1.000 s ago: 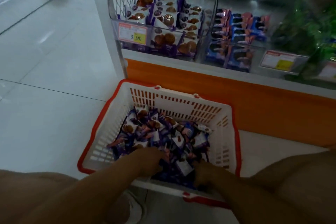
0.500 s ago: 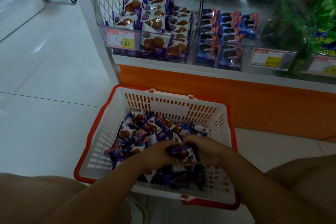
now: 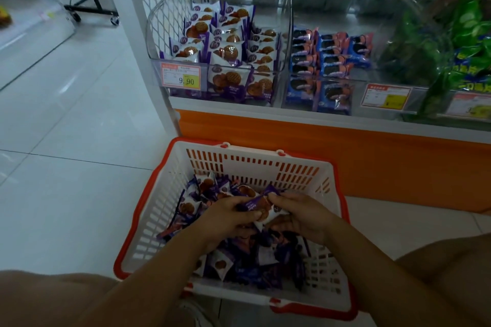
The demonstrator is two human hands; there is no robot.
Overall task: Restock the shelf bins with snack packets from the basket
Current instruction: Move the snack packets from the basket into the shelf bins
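You hold a bunch of purple snack packets (image 3: 259, 207) just above the heap in the white, red-rimmed basket (image 3: 255, 164). The basket stands on the pale tiled floor (image 3: 66, 141), below the clear shelf bin (image 3: 155, 42) of matching packets. Your left hand (image 3: 228, 216) and right hand (image 3: 300, 214) both curl around the bunch, pinching it from either side.

Lighting: dim, cool cast throughout. Floor (image 3: 61, 103): pale sheen, brightest upper left. Basket (image 3: 156, 210) interior: shadowed; snack packets (image 3: 265, 268) murky, low contrast. Clear shelf bins (image 3: 289, 42): soft reflections. Green packets (image 3: 467, 42), far right: blurred. Edges: wide-angle bowing; upright post (image 3: 164, 109) leans.
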